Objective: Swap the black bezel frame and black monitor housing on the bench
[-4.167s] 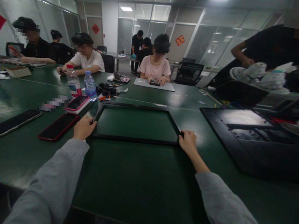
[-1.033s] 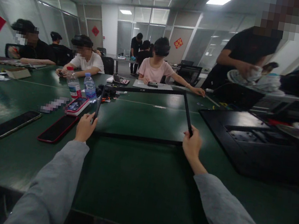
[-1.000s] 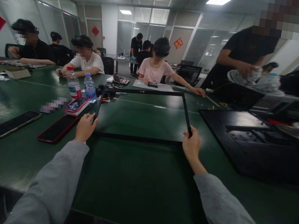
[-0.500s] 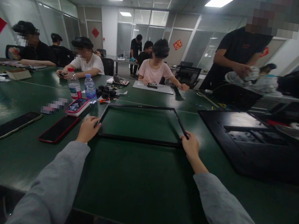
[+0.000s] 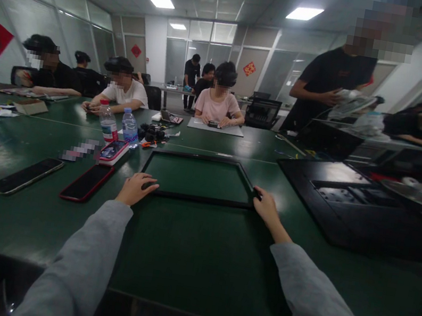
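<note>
A thin black rectangular frame (image 5: 200, 198) lies on the green table (image 5: 199, 253) in front of me, with the tabletop showing through its middle. My left hand (image 5: 135, 187) rests at its near left corner, the fingers stretched and apart over the side bar. At the right side bar, my right hand (image 5: 266, 208) pinches the frame near its near right corner, thumb on top; its other fingers are partly hidden.
Two phones, a dark one (image 5: 28, 176) and a red-edged one (image 5: 87, 183), lie left of the frame. Behind them stand two bottles (image 5: 108, 122) (image 5: 130, 128) beside a white box and black cables (image 5: 152, 133). A large black panel (image 5: 321, 198) lies right. A person in pink (image 5: 219, 106) sits opposite.
The frame has come down from a slight tilt to lie flat on the table. My left hand has loosened from its side bar, fingers now spread over it. My right hand stays at the right bar.
</note>
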Demonstrator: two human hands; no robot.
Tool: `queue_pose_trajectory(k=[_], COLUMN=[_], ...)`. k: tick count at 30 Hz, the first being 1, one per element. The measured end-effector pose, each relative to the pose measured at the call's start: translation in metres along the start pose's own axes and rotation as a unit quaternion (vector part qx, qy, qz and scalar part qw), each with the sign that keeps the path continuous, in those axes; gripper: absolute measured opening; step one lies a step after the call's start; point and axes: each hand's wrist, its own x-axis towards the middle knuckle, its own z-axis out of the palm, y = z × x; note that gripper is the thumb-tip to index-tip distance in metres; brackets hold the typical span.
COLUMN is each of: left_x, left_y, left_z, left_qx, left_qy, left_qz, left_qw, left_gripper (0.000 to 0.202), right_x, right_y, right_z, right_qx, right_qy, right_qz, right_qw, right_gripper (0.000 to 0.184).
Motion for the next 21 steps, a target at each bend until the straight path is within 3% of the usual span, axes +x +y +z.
queue_pose_trajectory(k=[8, 14, 21], left_x=[-0.009, -0.011, -0.015], left_y=[0.01, 0.013, 0.026], left_z=[-0.006, -0.009, -0.013], left_qx=[0.017, 0.005, 0.013], left_qy=[-0.049, -0.045, -0.032], left_qz=[0.014, 0.0, -0.034], left_qw=[0.999, 0.999, 0.999], left_gripper=[0.067, 0.057, 0.042], right_x=[-0.005, -0.013, -0.017], right_y=[-0.007, -0.01, -0.004], right_z=[-0.004, -0.004, -0.013], right_qx=[-0.07, -0.11, -0.118], right_qy=[-0.016, -0.019, 0.025], right_qz=[-0.001, -0.052, -0.059], right_qw=[0.997, 0.992, 0.991], right_gripper=[0.057, 0.047, 0.041])
